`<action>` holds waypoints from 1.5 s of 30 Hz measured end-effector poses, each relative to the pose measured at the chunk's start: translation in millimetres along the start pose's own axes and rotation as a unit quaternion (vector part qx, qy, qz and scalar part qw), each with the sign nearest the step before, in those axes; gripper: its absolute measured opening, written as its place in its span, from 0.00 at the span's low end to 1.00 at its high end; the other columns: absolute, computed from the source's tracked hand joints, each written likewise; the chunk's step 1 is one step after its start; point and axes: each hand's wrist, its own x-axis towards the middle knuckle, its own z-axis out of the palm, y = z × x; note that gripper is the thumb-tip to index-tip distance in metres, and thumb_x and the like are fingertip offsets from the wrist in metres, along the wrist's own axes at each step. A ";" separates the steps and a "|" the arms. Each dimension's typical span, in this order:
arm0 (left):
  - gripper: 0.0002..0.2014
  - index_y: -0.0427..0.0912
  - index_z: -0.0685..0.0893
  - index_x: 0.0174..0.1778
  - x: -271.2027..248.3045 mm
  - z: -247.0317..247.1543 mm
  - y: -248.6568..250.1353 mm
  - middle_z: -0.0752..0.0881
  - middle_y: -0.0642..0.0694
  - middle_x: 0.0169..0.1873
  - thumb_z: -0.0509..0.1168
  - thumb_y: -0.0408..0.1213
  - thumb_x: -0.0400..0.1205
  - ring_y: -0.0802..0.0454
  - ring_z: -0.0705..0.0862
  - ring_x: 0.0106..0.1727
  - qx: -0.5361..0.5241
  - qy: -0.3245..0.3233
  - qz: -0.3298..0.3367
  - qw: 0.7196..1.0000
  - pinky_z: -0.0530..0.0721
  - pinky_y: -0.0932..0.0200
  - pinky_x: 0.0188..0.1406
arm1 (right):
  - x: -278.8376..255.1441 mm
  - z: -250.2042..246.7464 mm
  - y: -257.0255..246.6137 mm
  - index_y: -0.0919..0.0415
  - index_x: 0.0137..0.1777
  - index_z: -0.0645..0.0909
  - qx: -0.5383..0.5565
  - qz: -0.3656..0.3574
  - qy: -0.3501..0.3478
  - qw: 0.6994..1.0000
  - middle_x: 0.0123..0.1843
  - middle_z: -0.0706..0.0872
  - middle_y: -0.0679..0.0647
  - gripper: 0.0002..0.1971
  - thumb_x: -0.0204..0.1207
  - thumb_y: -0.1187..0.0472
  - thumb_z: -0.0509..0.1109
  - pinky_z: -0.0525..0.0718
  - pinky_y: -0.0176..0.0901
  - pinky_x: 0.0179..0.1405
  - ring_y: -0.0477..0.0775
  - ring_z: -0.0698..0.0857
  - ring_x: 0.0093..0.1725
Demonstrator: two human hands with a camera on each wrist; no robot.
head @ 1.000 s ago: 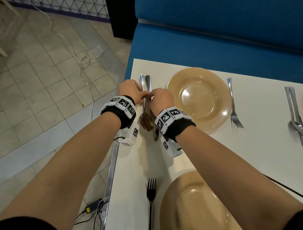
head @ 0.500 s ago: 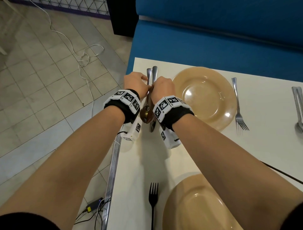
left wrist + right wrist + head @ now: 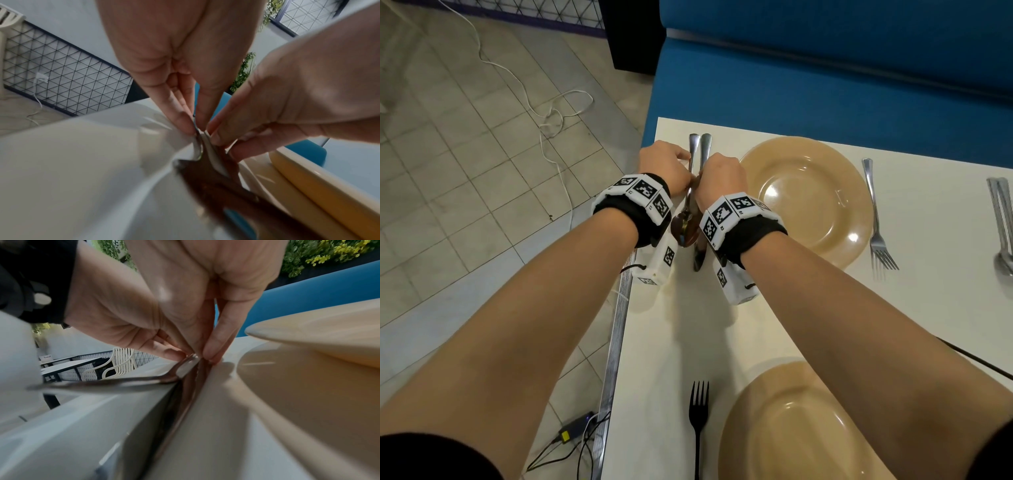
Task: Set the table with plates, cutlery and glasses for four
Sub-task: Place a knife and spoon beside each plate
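Your left hand [image 3: 666,168] pinches the spoon [image 3: 686,226] and your right hand [image 3: 720,180] pinches the table knife [image 3: 701,255], side by side on the table [image 3: 928,308] at nine o'clock of the far plate [image 3: 804,200]. Both are stiff, light, slick steel; grip them mid-handle.

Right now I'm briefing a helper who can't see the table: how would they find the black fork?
Start at the white table in front of the blue bench. At its near edge sits a tan plate, partly under the person's forearm; the black fork lies just left of it, tines pointing away. The other fork in view is silver.
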 end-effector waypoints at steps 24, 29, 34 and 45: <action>0.19 0.46 0.85 0.62 -3.4 6.5 -2.6 0.89 0.46 0.56 0.71 0.33 0.75 0.49 0.86 0.58 0.020 -0.014 0.010 1.000 0.81 0.54 0.64 | -8.3 -4.5 1.5 0.69 0.60 0.78 -0.026 -0.014 -0.008 1.000 0.59 0.84 0.65 0.12 0.82 0.69 0.57 0.80 0.46 0.52 0.63 0.84 0.59; 0.19 0.45 0.85 0.62 -3.9 7.7 -4.3 0.89 0.45 0.55 0.72 0.32 0.74 0.48 0.86 0.57 0.007 -0.014 0.008 1.000 0.82 0.53 0.64 | -11.3 -5.0 3.0 0.69 0.60 0.77 -0.024 -0.021 -0.010 0.999 0.60 0.83 0.65 0.12 0.82 0.68 0.57 0.79 0.46 0.52 0.63 0.84 0.59; 0.18 0.44 0.86 0.62 -2.1 8.3 -5.0 0.89 0.45 0.55 0.72 0.32 0.75 0.49 0.86 0.58 0.010 -0.010 0.011 1.000 0.81 0.55 0.64 | -10.4 -4.7 2.9 0.70 0.60 0.77 -0.026 -0.022 -0.010 0.999 0.60 0.83 0.65 0.12 0.82 0.69 0.56 0.79 0.45 0.52 0.63 0.83 0.60; 0.19 0.44 0.85 0.63 1.8 7.2 -2.6 0.89 0.45 0.56 0.73 0.32 0.75 0.49 0.86 0.58 0.022 -0.017 0.007 1.000 0.82 0.55 0.64 | -8.5 -5.6 7.5 0.69 0.61 0.77 -0.021 -0.025 -0.014 0.999 0.61 0.83 0.65 0.12 0.81 0.66 0.61 0.79 0.45 0.52 0.63 0.83 0.60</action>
